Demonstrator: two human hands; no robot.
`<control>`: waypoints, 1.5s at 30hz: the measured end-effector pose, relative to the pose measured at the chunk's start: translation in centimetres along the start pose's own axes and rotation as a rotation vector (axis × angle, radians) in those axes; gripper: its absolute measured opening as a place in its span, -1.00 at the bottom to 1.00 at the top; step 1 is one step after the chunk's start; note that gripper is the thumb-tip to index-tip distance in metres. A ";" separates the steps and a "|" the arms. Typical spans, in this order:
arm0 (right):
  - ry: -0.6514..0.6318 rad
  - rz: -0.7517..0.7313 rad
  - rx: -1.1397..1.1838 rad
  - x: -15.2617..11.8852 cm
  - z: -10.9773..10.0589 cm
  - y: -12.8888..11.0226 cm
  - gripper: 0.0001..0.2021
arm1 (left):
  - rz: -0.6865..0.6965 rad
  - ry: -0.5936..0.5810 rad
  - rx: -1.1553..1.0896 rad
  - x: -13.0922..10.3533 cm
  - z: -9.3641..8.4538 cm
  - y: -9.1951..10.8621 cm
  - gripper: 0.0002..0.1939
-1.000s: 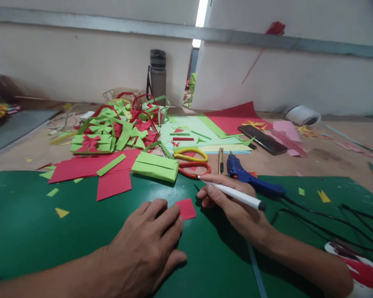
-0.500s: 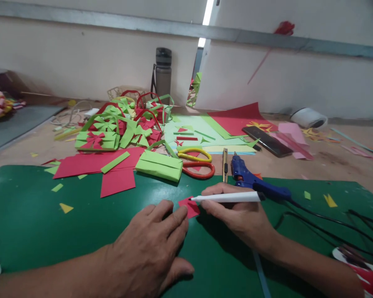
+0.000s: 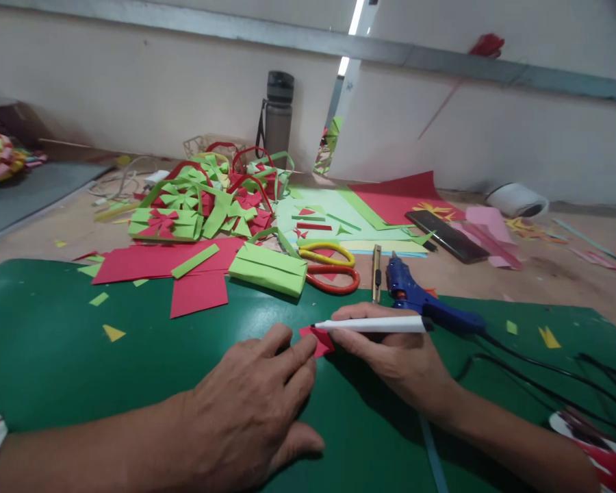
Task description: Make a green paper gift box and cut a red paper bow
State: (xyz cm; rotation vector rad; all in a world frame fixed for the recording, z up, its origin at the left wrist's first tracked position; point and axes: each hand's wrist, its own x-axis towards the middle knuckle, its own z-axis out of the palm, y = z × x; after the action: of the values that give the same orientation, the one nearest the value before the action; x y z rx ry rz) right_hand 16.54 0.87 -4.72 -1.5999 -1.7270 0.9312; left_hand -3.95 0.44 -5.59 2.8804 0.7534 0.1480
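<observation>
A small red paper piece (image 3: 324,346) lies on the green cutting mat (image 3: 148,370). Fingertips of my left hand (image 3: 261,397) press its left edge down, the fingers lying flat and the thumb apart. Pinched in my right hand (image 3: 400,359) is a white marker (image 3: 374,324), held nearly level with its dark tip at the paper's upper edge. Whether the tip touches the paper I cannot tell. Beyond the hands rest a light green folded paper bag (image 3: 267,268), scissors (image 3: 333,279) with yellow and orange handles, a utility knife (image 3: 376,274) and a blue glue gun (image 3: 413,294).
Several green and red paper bags with bows (image 3: 200,202) are heaped at the back left, before a grey bottle (image 3: 278,116). Red paper sheets (image 3: 200,294) lie left. A phone (image 3: 446,236) is back right. The glue gun's black cord (image 3: 534,390) runs right.
The view has shifted slightly, so everything sits a little further right. The marker tip has moved left and up a little on the red paper. Both hands keep nearly the same pose.
</observation>
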 end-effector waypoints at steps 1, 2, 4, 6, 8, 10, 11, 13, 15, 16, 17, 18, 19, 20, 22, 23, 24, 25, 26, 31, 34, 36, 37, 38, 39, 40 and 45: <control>0.003 0.001 -0.002 0.0 0.0 0.0 -0.78 | -0.001 -0.004 -0.004 0.0 -0.1 0.0 -0.47; 0.005 0.000 -0.006 0.0 0.0 0.1 -0.78 | 0.000 -0.010 -0.010 0.0 -0.1 0.0 -0.48; 0.001 -0.007 -0.013 0.0 0.1 0.1 -0.79 | 0.003 -0.016 -0.022 0.0 -0.1 0.0 -0.49; -0.012 -0.017 -0.017 0.0 0.1 0.2 -0.79 | 0.006 -0.013 -0.029 0.0 -0.1 0.1 -0.49; -0.033 -0.039 -0.017 0.1 0.1 0.2 -0.79 | 0.010 -0.008 -0.032 0.0 -0.1 0.1 -0.50; -0.048 -0.064 -0.009 0.1 0.2 0.2 -0.80 | 0.013 -0.001 -0.028 0.1 0.0 0.0 -0.51; -0.052 -0.078 -0.005 0.1 0.2 0.2 -0.80 | 0.012 0.003 -0.028 0.1 0.0 0.0 -0.51; -0.048 -0.109 -0.004 0.1 0.2 0.3 -0.81 | 0.010 0.008 -0.031 0.2 0.1 0.0 -0.50; -0.033 -0.136 -0.010 0.1 0.3 0.3 -0.83 | 0.012 0.006 -0.031 0.2 0.2 -0.1 -0.49; -0.029 -0.141 -0.013 0.0 0.2 0.3 -0.83 | 0.015 0.005 -0.030 0.2 0.2 -0.1 -0.49; -0.025 -0.138 -0.011 0.0 0.2 0.3 -0.83 | 0.016 0.006 -0.026 0.1 0.2 -0.1 -0.48; -0.027 -0.136 -0.004 0.0 0.2 0.3 -0.83 | 0.019 0.010 -0.021 0.1 0.2 -0.1 -0.47; -0.033 -0.135 0.004 0.0 0.2 0.2 -0.84 | 0.021 0.013 -0.016 0.1 0.2 -0.1 -0.47; -0.035 -0.131 0.012 0.0 0.2 0.2 -0.84 | 0.025 0.016 -0.011 0.1 0.2 -0.1 -0.47; -0.013 -0.099 0.021 0.0 0.2 0.1 -0.84 | 0.028 0.020 -0.005 0.0 0.2 -0.1 -0.47; 0.015 -0.070 0.021 0.0 0.2 0.1 -0.84 | 0.023 0.018 -0.004 0.0 0.1 -0.1 -0.47; 0.051 -0.035 0.015 0.0 0.3 0.0 -0.84 | 0.019 0.018 -0.003 0.0 0.1 -0.1 -0.46; 0.089 -0.001 0.009 0.0 0.3 0.0 -0.85 | 0.014 0.019 0.002 0.0 0.1 0.0 -0.46; 0.119 0.023 0.003 0.0 0.2 0.1 -0.86 | 0.015 0.023 0.010 0.0 0.1 0.0 -0.45; 0.124 0.019 -0.010 -0.4 -0.1 0.4 -0.88 | 0.034 0.052 0.058 -0.1 0.3 0.0 -0.45; 0.108 0.013 -0.003 -0.5 -0.3 0.7 -0.88 | 0.041 0.060 0.058 -0.2 0.4 -0.1 -0.45; 0.113 0.029 0.010 -0.6 -0.4 0.8 -0.89 | 0.040 0.062 0.050 -0.3 0.5 -0.1 -0.46; 0.118 0.034 0.016 -0.6 -0.4 0.9 -0.89 | 0.040 0.065 0.047 -0.3 0.5 -0.1 -0.47; 0.119 0.038 0.022 -0.5 -0.4 0.9 -0.88 | 0.037 0.065 0.046 -0.3 0.5 -0.1 -0.48; 0.118 0.041 0.028 -0.5 -0.4 0.9 -0.88 | 0.034 0.067 0.044 -0.3 0.6 -0.1 -0.48; 0.116 0.044 0.032 -0.5 -0.4 0.9 -0.88 | 0.035 0.067 0.044 -0.3 0.6 -0.1 -0.49; 0.109 0.070 0.054 -0.5 -0.3 0.7 -0.87 | 0.047 0.064 0.043 0.0 0.5 -0.2 -0.52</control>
State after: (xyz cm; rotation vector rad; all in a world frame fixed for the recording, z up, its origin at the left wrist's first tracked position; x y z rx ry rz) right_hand 17.20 0.43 -5.10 -1.6535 -1.5683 0.8994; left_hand -4.00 0.48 -6.12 2.9486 0.7085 0.2335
